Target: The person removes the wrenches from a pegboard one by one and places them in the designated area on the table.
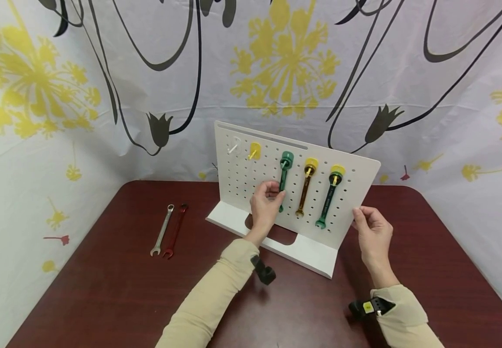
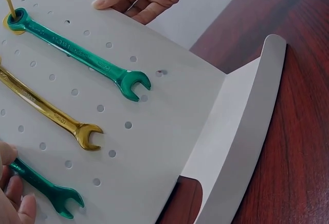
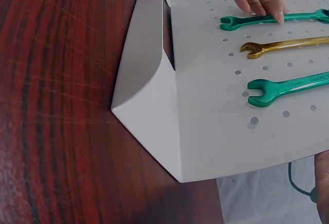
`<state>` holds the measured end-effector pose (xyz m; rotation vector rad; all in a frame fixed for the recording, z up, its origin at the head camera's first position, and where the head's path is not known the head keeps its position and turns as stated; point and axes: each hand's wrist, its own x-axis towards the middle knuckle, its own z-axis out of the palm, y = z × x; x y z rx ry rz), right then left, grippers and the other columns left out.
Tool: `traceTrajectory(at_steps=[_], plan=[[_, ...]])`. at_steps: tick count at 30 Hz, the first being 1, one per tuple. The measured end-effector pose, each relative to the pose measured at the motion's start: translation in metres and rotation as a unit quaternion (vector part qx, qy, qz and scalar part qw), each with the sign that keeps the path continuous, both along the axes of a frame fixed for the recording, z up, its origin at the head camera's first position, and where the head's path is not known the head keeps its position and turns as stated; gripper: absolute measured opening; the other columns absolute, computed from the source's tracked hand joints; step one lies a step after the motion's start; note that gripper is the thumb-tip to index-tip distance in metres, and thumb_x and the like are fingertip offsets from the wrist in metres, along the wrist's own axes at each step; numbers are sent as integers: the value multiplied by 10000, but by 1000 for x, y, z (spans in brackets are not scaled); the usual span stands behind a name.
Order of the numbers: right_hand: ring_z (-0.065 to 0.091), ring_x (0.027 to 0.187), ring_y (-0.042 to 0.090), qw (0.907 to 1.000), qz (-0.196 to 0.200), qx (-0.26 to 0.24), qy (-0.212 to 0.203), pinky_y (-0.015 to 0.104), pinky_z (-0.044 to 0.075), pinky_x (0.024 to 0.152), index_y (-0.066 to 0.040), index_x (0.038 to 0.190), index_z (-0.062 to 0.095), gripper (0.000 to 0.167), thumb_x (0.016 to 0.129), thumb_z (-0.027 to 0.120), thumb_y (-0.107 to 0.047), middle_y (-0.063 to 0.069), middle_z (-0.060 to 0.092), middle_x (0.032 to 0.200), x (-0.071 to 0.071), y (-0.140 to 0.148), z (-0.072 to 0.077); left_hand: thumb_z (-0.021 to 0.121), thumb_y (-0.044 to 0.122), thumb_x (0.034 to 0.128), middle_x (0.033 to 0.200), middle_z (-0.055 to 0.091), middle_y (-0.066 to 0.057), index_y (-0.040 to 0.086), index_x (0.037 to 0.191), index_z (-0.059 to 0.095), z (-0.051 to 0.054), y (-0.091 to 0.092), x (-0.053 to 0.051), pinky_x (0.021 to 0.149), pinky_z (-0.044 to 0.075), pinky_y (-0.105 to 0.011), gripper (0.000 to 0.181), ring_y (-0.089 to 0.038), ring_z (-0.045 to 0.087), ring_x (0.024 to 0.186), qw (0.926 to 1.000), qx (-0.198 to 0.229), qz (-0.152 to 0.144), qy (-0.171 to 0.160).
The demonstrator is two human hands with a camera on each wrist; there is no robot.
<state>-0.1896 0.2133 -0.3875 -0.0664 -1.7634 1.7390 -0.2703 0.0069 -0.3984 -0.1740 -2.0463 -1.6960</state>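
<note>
Left hand [image 1: 265,205] pinches green combination wrench [image 1: 283,180]; gold combination wrench [image 1: 305,192] hangs just right of that grip. Right hand [image 1: 374,236] grips pegboard [image 1: 294,193] edge.

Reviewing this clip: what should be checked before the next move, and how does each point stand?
1. White perforated board held: ok; the right hand grips its side edge.
2. Middle green metal wrench in hand: ok; the left hand pinches it.
3. Its ring end over the green hook: ok.
4. White hook and leftmost yellow hook without wrenches: ok.
5. Silver metal wrench and red metal wrench hung: not ok; both lie on the dark red table.
6. Hooks firmly fixed: cannot tell.
</note>
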Motion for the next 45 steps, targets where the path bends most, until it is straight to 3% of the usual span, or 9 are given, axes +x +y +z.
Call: traceTrajectory(at_steps=[7, 18, 27, 36, 45], plan=[[612, 648, -7, 10000, 48, -57, 6, 108, 515, 605, 1, 832, 662, 55, 875, 629, -8, -60, 671, 746, 0, -1, 0, 744, 84, 793, 922, 666, -87, 35, 956, 639, 2, -1, 2, 669, 528, -175, 200, -175, 655, 795, 9999, -133, 36, -76], [619, 651, -7, 10000, 32, 26, 60, 109, 515, 605, 43, 843, 650, 56, 878, 610, 24, -59, 671, 743, -1, -1, 1, 746, 76, 790, 904, 681, -101, 27, 936, 632, 2, -4, 2, 683, 536, -192, 191, -176, 664, 794, 9999, 11, -158, -41], [615, 644, -14, 10000, 16, 37, 26, 105, 513, 601, 85, 860, 638, 68, 877, 610, 26, -91, 670, 738, -1, 0, 1, 734, 82, 808, 900, 666, -141, 6, 980, 636, 2, -10, 5, 686, 517, -167, 213, -154, 635, 788, 9947, 207, -983, -235], [616, 643, -16, 10000, -20, 84, 30, 102, 511, 600, 4, 834, 662, 63, 878, 618, 10, -66, 672, 738, -1, 1, 1, 681, 132, 865, 967, 632, -130, 13, 1083, 624, 2, -20, 10, 734, 540, -235, 255, -73, 593, 803, 9792, 511, -1838, -684], [620, 659, -17, 10000, -34, 25, -88, 106, 514, 613, 26, 842, 654, 55, 878, 619, 3, -91, 658, 741, 0, 0, 1, 664, 123, 877, 935, 637, -89, 13, 1093, 619, 4, -26, 19, 741, 562, -301, 247, -40, 600, 765, 9724, 650, -2046, -913]])
